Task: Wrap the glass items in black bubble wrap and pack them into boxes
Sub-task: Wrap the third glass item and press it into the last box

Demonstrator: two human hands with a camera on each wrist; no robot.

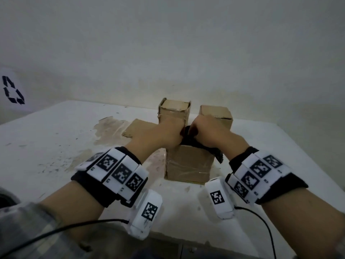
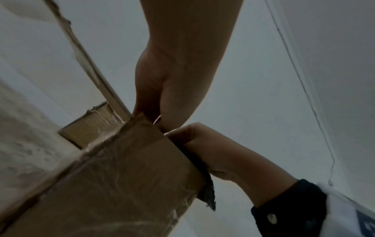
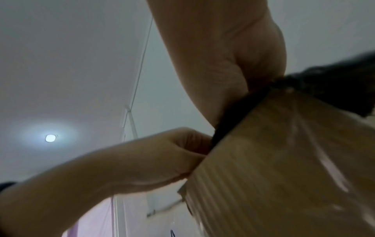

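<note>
A taped cardboard box (image 1: 188, 165) stands on the white table (image 1: 56, 143) near me. Black bubble wrap (image 1: 203, 148) sits in its open top, and one corner hangs over the right rim. My left hand (image 1: 168, 135) and right hand (image 1: 203, 131) meet above the opening, fingers curled down onto the wrap. From the left wrist view, the left hand (image 2: 162, 96) reaches into the box (image 2: 121, 176) beside the right hand (image 2: 213, 152), with the wrap (image 2: 207, 192) spilling out. The right wrist view shows the right hand (image 3: 223, 64) gripping the wrap (image 3: 334, 86). No glass item is visible.
Two more cardboard boxes stand behind the near one, a left box (image 1: 174, 111) and a right box (image 1: 216, 114). A flat piece of cardboard (image 1: 138, 129) lies left of them on a stained patch. The wall rises just behind the table.
</note>
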